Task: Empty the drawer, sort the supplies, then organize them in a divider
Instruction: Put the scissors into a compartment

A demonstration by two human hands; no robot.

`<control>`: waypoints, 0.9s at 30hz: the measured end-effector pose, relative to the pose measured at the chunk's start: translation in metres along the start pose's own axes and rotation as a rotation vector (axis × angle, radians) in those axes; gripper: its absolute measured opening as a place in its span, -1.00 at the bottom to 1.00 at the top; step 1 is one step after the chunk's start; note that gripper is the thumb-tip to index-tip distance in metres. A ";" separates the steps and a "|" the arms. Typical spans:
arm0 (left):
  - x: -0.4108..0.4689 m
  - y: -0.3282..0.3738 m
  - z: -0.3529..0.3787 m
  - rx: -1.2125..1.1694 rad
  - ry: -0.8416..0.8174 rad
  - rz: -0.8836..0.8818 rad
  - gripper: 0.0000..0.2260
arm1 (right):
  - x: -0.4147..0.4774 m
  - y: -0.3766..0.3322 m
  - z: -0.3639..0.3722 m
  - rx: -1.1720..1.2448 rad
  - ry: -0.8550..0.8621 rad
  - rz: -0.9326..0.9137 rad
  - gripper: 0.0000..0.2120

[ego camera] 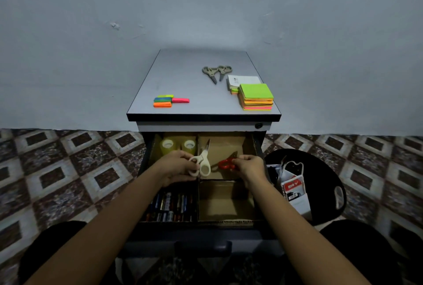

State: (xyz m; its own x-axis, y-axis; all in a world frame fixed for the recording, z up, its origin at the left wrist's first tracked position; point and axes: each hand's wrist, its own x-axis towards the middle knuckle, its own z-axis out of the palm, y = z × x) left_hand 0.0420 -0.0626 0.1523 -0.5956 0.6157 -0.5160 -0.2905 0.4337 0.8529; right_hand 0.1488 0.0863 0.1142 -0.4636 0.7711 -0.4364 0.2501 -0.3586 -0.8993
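Note:
The open drawer (258,145) holds a cardboard divider (198,195). My left hand (177,165) grips the handles of white scissors (203,158), blades pointing away over the back right compartment. My right hand (250,164) pinches small red scissors (226,164) in that same compartment. Two clear tape rolls (177,145) stand in the back left compartment. Batteries and pens (171,204) fill the front left one. The front right compartment (225,202) holds nothing.
On the cabinet top (178,74) lie two grey scissors (217,72), coloured sticky flags (169,101) and stacks of sticky notes (256,96). A black tray (325,184) with packaged items sits on the tiled floor to the right.

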 end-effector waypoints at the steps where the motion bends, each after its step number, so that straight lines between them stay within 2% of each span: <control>1: 0.003 -0.002 0.000 -0.009 0.000 -0.011 -0.86 | 0.006 0.002 0.005 -0.012 0.017 0.013 -0.88; 7: 0.015 -0.010 -0.005 -0.051 -0.014 -0.031 -0.78 | 0.031 0.000 0.022 -0.182 0.032 0.085 -0.82; 11: 0.021 -0.010 -0.009 -0.072 -0.011 -0.033 -0.75 | 0.039 -0.004 0.027 -0.167 -0.066 0.224 -0.92; 15: 0.024 -0.010 -0.013 -0.072 -0.024 -0.023 -0.73 | 0.045 -0.004 0.030 -0.194 -0.184 0.366 -0.67; 19: 0.027 -0.010 -0.015 -0.066 -0.033 -0.013 -0.72 | 0.051 -0.002 0.027 -0.283 -0.293 0.438 -0.75; 21: 0.029 -0.010 -0.015 -0.067 -0.029 -0.013 -0.72 | 0.059 0.000 0.025 -0.464 -0.265 0.335 -0.79; 23: 0.030 -0.011 -0.015 -0.063 -0.027 -0.018 -0.72 | 0.067 0.005 0.022 -0.845 -0.210 0.101 -0.89; 27: 0.034 -0.014 -0.017 -0.059 -0.029 -0.033 -0.72 | 0.080 0.007 0.013 -1.276 -0.174 -0.298 -0.83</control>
State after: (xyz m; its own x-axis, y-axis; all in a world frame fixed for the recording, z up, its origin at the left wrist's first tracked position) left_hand 0.0127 -0.0590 0.1246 -0.5630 0.6211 -0.5452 -0.3536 0.4152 0.8382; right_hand 0.1026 0.1387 0.0730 -0.7182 0.6222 -0.3114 0.6955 0.6295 -0.3463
